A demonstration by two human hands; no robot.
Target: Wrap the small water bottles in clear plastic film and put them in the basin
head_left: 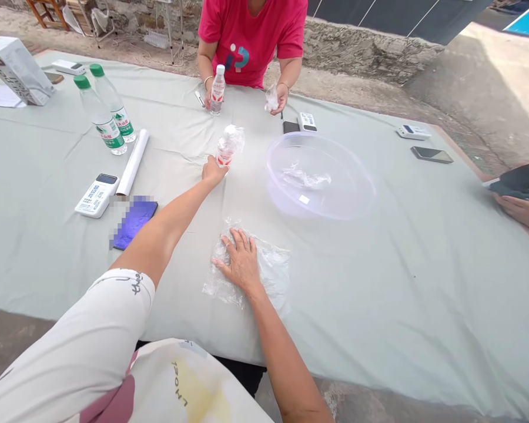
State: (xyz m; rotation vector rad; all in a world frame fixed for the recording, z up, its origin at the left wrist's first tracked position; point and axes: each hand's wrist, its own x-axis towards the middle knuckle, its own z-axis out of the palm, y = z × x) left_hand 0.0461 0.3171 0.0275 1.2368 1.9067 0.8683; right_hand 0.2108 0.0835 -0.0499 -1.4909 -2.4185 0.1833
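My left hand [214, 171] reaches out across the table, its fingers around the lower part of a small water bottle [224, 158] with a red and white label. Clear crinkled plastic film [231, 138] covers the bottle's top. Close to me, my right hand [241, 261] lies flat with fingers spread on a thin clear plastic sheet [273, 271], which is wrinkled on the tablecloth. Whether that sheet is a bag or a single layer I cannot tell. To the right of both hands sits a translucent purple basin [341, 205] with crumpled clear plastic [306, 176] inside.
Opposite, a person in a pink shirt [255, 47] holds another bottle [218, 91] and some clear plastic [271, 98]. Two green-capped bottles [108, 132], a white roll [133, 161], a power bank [97, 195] and a phone [136, 223] lie left. Another phone [432, 154] lies right.
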